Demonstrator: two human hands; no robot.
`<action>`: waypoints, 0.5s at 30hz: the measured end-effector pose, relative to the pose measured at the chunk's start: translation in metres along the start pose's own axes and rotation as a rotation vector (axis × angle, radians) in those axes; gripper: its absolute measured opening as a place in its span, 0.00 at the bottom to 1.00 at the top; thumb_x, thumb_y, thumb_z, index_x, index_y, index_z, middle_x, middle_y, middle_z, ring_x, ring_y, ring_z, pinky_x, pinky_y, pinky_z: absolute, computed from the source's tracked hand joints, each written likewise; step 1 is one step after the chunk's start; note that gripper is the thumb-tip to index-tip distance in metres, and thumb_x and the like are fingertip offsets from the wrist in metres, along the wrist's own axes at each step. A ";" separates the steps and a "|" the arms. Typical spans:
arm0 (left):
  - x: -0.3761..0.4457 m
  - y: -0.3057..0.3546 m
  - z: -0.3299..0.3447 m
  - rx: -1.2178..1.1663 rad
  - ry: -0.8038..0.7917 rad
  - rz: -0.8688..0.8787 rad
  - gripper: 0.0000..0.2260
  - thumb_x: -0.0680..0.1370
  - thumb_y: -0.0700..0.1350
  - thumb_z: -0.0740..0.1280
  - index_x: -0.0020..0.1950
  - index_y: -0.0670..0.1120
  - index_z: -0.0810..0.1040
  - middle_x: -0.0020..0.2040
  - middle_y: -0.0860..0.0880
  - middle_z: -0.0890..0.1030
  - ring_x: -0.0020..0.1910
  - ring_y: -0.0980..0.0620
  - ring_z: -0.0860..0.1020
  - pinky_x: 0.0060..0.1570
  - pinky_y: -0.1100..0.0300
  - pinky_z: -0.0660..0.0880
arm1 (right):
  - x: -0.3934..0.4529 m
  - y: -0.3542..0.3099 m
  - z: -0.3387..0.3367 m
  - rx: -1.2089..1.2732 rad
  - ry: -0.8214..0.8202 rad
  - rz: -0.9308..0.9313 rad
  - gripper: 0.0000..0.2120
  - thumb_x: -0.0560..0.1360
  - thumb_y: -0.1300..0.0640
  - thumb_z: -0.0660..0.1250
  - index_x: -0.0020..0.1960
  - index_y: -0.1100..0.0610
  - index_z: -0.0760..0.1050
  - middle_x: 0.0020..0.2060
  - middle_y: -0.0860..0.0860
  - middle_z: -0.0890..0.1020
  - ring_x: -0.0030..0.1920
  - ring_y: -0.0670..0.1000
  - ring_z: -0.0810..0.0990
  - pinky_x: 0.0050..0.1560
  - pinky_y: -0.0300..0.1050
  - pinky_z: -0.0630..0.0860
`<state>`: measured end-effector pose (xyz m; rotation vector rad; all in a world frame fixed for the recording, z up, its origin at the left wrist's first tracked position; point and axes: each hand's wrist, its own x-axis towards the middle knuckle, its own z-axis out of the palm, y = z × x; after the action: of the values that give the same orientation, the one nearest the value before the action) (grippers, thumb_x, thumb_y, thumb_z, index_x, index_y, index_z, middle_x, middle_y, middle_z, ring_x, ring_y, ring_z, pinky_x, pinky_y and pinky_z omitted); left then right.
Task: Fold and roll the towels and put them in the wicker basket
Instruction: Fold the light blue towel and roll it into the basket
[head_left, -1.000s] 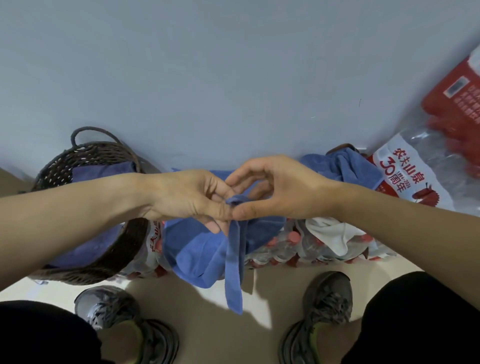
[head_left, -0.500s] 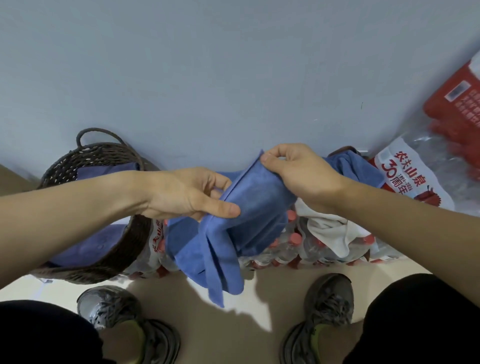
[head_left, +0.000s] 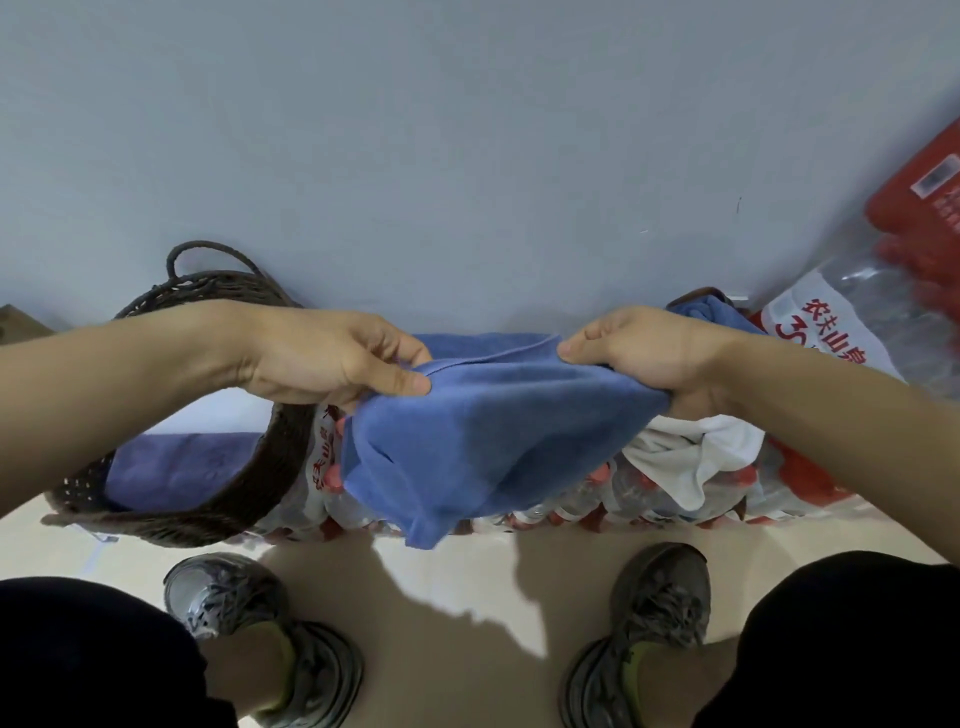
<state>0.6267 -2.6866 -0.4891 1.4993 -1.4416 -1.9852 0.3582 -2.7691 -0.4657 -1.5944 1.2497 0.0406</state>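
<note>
Right of the wicker basket (head_left: 244, 483), left hand (head_left: 332, 358) and right hand (head_left: 644, 348), apart, pinch the blue towel (head_left: 483, 441); its long axis runs left-right.

A plain pale blue-grey painted wall (head_left: 467, 130) fills the frame from nine through twelve to three o'clock, carrying a small dark mark (head_left: 738, 204) toward two o'clock. A smooth cream-beige floor (head_left: 447, 613) spreads at six o'clock, bearing soft dark shadows. Light falls evenly from above, without glare.
</note>
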 end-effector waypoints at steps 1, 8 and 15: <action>0.001 0.001 0.000 -0.002 0.031 -0.002 0.12 0.76 0.48 0.67 0.49 0.39 0.79 0.45 0.42 0.81 0.45 0.47 0.79 0.47 0.57 0.78 | 0.000 0.002 -0.002 -0.077 -0.019 -0.002 0.13 0.79 0.54 0.66 0.46 0.62 0.83 0.41 0.55 0.86 0.41 0.52 0.82 0.46 0.52 0.80; -0.011 0.011 -0.014 0.241 -0.208 -0.145 0.24 0.70 0.62 0.74 0.47 0.41 0.84 0.49 0.38 0.84 0.48 0.40 0.82 0.59 0.42 0.75 | -0.009 0.004 -0.001 -0.329 -0.187 0.065 0.12 0.79 0.52 0.66 0.42 0.56 0.83 0.38 0.50 0.85 0.36 0.44 0.81 0.38 0.39 0.76; -0.013 0.006 -0.041 0.154 -0.109 -0.149 0.13 0.78 0.50 0.68 0.51 0.40 0.84 0.51 0.41 0.83 0.51 0.45 0.80 0.56 0.53 0.75 | 0.004 0.013 -0.012 -0.513 -0.061 0.154 0.10 0.79 0.53 0.64 0.48 0.57 0.82 0.46 0.54 0.84 0.50 0.55 0.82 0.54 0.51 0.79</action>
<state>0.6645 -2.7026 -0.4760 1.6289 -1.6023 -2.1145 0.3438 -2.7788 -0.4717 -1.9052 1.3826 0.5410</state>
